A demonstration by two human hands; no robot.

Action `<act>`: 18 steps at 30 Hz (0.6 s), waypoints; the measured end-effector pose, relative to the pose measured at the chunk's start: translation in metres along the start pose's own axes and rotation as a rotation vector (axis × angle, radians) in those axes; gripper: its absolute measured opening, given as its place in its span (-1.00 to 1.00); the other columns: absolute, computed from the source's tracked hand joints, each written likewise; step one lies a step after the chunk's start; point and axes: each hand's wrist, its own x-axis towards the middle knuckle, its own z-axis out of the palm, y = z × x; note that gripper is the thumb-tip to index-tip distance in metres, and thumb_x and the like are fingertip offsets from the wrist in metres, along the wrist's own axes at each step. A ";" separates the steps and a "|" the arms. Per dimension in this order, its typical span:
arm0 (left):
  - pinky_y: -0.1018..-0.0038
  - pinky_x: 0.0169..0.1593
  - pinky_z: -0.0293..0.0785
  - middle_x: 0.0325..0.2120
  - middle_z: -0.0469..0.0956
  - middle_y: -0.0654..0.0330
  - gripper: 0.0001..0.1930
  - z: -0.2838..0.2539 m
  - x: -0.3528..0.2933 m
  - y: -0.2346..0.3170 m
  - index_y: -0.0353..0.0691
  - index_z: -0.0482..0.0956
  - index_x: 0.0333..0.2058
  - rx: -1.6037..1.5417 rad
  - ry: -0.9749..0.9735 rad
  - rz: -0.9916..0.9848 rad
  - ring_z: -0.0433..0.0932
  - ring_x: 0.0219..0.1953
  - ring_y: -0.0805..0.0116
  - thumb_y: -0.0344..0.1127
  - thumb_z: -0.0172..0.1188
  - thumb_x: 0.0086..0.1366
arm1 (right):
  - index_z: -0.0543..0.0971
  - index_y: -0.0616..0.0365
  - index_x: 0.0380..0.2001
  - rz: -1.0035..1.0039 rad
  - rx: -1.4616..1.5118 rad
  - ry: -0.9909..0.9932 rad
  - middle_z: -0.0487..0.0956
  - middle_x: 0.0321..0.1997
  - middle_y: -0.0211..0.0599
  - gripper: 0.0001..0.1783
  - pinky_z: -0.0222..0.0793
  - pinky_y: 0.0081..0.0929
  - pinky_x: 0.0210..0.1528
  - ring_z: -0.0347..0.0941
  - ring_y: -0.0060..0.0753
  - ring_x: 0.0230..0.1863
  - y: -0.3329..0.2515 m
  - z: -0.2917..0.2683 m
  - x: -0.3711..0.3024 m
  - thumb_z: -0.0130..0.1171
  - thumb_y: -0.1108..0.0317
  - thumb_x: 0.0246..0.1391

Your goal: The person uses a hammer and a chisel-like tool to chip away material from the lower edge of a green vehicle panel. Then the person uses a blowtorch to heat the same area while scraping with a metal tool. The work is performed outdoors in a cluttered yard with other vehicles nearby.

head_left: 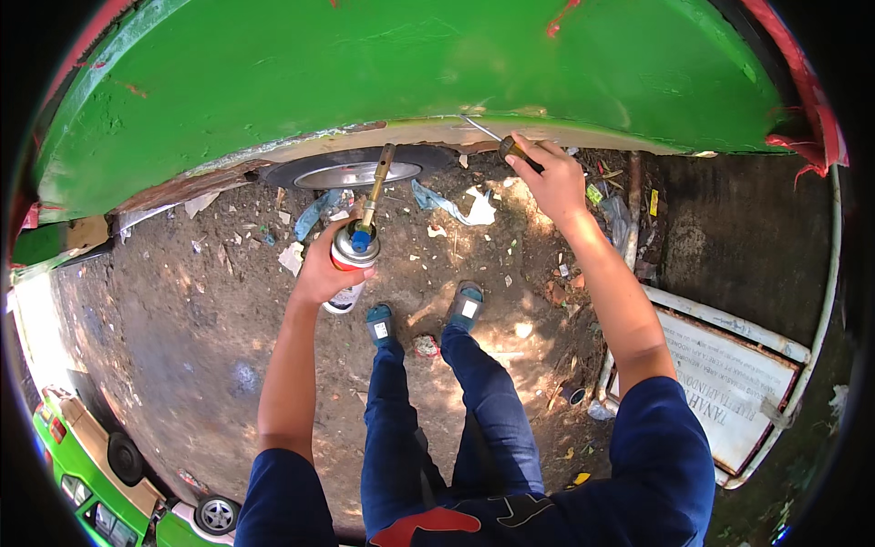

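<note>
My left hand is wrapped round a gas canister fitted with a brass blowtorch head and a blue knob. The torch nozzle points up toward the lower edge of a green vehicle body panel; no flame can be made out. In my right hand is a screwdriver with a dark, amber-toned handle. Its thin metal shaft reaches up and left, the tip at the panel's lower edge, where paint is worn and a beige strip shows.
Under the panel sits a wheel. Cloth scraps and litter lie on the dirt ground around my sandalled feet. A framed white sign leans at right beside a pipe. Green vehicles stand at lower left.
</note>
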 end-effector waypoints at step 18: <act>0.42 0.13 0.41 -0.07 0.57 0.14 -0.09 0.002 0.010 -0.003 -0.38 0.34 0.19 -0.048 -0.013 0.004 0.52 -0.03 0.41 -0.29 0.59 -0.17 | 0.67 -0.21 0.01 -0.113 -0.082 0.039 0.55 -0.39 -0.42 -0.59 0.46 -0.38 -0.46 0.50 -0.25 -0.52 -0.011 -0.006 0.008 0.36 0.11 0.04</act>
